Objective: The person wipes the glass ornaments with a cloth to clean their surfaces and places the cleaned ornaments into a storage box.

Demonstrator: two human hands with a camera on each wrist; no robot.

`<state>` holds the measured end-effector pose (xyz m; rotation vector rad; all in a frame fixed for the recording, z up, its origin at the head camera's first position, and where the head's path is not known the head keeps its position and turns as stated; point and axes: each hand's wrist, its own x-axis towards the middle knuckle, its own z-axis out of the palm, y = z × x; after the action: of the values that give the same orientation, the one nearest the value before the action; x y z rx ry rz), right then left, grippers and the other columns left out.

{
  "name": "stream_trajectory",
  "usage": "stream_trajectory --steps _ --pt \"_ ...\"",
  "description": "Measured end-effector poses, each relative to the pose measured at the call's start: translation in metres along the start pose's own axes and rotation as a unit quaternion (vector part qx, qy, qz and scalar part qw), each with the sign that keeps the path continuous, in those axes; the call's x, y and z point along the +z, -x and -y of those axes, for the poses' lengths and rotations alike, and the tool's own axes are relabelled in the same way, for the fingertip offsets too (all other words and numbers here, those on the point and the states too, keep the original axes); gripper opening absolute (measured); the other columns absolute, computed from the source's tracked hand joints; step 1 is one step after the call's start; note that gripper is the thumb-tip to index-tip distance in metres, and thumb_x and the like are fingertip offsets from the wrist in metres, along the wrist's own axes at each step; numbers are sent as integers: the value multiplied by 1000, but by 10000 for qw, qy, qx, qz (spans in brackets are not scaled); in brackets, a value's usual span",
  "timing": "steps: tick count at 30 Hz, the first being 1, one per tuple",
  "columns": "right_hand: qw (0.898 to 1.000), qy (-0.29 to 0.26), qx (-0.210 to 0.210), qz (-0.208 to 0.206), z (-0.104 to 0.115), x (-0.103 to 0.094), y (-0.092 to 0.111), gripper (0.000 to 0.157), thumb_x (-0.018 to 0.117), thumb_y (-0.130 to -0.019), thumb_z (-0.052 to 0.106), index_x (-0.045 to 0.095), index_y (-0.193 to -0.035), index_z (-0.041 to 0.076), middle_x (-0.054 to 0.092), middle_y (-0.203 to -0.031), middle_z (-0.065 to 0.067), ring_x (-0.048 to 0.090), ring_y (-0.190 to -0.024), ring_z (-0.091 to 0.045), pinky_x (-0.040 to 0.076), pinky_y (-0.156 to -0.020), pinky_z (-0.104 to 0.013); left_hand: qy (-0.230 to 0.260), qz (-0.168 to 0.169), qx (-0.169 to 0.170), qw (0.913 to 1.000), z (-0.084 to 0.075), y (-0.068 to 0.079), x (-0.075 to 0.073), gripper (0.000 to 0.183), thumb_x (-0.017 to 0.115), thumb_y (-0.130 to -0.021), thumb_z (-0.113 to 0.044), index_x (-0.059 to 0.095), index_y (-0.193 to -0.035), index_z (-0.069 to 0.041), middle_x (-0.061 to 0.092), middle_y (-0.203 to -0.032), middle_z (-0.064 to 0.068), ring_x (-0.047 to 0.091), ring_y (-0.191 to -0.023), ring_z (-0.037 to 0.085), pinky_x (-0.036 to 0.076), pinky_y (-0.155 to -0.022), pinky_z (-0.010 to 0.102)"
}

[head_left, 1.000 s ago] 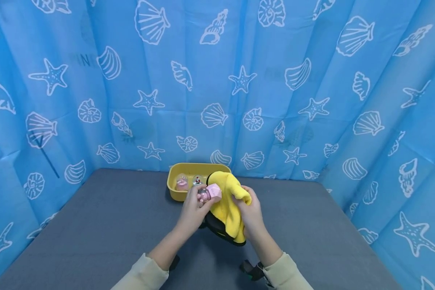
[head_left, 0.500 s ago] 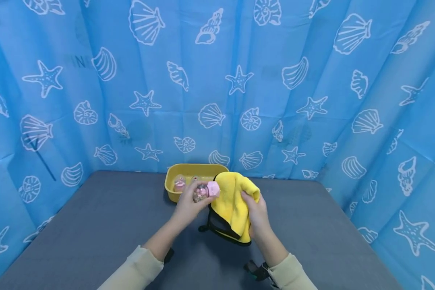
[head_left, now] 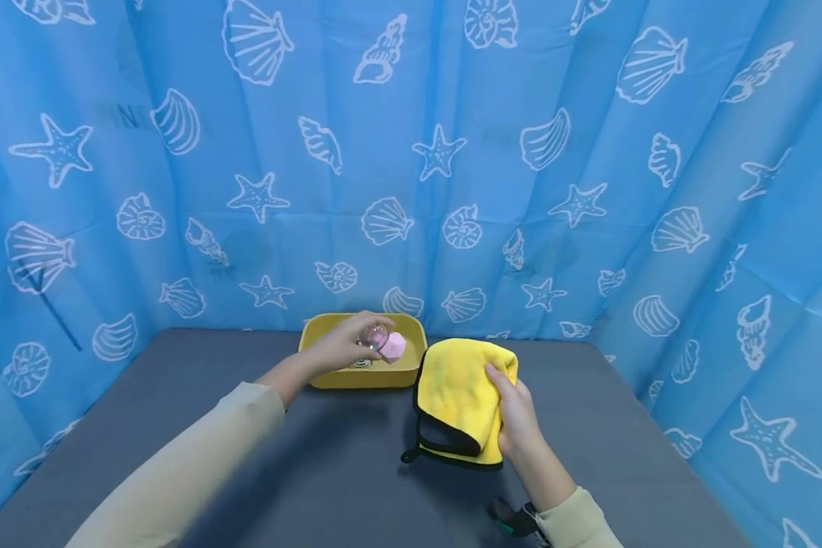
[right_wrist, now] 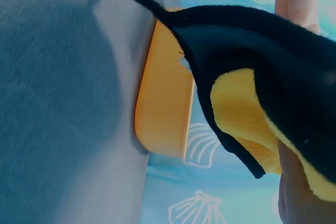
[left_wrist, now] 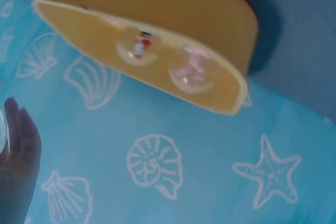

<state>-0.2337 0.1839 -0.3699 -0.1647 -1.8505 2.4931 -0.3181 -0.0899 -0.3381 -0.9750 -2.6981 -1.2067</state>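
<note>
My left hand holds a small snow globe with a faceted pink base over the yellow bin. The globe lies sideways in my fingers, its clear dome toward the palm. Inside the bin, the left wrist view shows a globe with a red and white figure and another with a pink figure. To the right of the bin, my right hand grips a folded yellow cloth by its right side. Black edging and a dark underside show on the cloth.
A grey table surface lies beneath the hands. Behind the bin hangs a blue curtain printed with white shells and starfish. A black strap with a small device is at my right wrist.
My left hand has carried the snow globe up and away from the cloth, to over the bin. My right hand has drawn the cloth to the right, uncovering more of the bin.
</note>
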Motion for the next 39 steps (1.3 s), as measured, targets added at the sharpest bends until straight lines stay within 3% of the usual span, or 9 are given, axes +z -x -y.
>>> stream_trajectory --steps 5,10,14,19,26,31,34,39 --pt "9998 130 129 -88 0 -11 -2 38 54 -100 29 41 -125 3 57 -102 2 62 -91 -7 51 -82 -24 -333 464 -179 9982 12 -22 -1 48 71 -84 5 58 -129 -2 52 -127 14 52 -113 29 49 -90 41" --pt "9990 161 381 -177 -3 -23 1 44 57 -99 31 40 -128 2 57 -102 2 63 -91 -9 51 -82 -24 -510 1020 -294 9930 30 -42 9 49 53 -86 19 58 -128 -3 54 -125 10 52 -111 26 49 -89 38" --pt "9986 97 494 -183 -9 -32 3 45 58 -98 30 40 -128 2 58 -101 1 63 -90 -10 51 -81 -25 -789 1323 -231 9878 44 -54 21 50 47 -86 20 61 -127 -4 57 -126 7 52 -115 24 46 -93 38" --pt "9985 64 483 -237 -13 -35 2 41 58 -98 29 42 -124 2 59 -99 1 63 -89 -11 52 -80 -25 -1122 1394 11 9839 59 -66 30 49 49 -83 21 61 -125 -1 59 -124 10 53 -115 26 46 -93 39" --pt "9978 38 614 -227 -16 -38 0 43 59 -97 28 41 -125 0 60 -99 0 63 -89 -11 52 -80 -26 -1357 1586 -451 9769 65 -73 37 47 57 -83 16 58 -127 -3 59 -121 8 54 -109 23 47 -89 37" --pt "9976 38 644 -233 -19 -41 -2 40 59 -97 26 43 -122 0 60 -98 -1 63 -88 -12 52 -79 -27 -1560 1412 -502 9763 73 -80 42 54 49 -80 22 60 -125 -7 60 -123 7 54 -110 22 47 -85 34" --pt "9978 52 611 -260 -19 -43 -4 39 60 -97 26 44 -121 0 60 -98 -1 63 -88 -11 52 -78 -27 -1596 1331 -496 9769 78 -88 45 56 51 -78 22 61 -124 -9 60 -123 6 54 -108 21 46 -81 33" --pt "9976 112 621 -285 -17 -45 -6 38 60 -96 26 44 -120 0 59 -98 -2 63 -88 -12 52 -78 -27 -1549 1402 -576 9762 86 -96 48 56 54 -78 21 61 -121 -12 60 -120 4 53 -108 20 46 -85 34"
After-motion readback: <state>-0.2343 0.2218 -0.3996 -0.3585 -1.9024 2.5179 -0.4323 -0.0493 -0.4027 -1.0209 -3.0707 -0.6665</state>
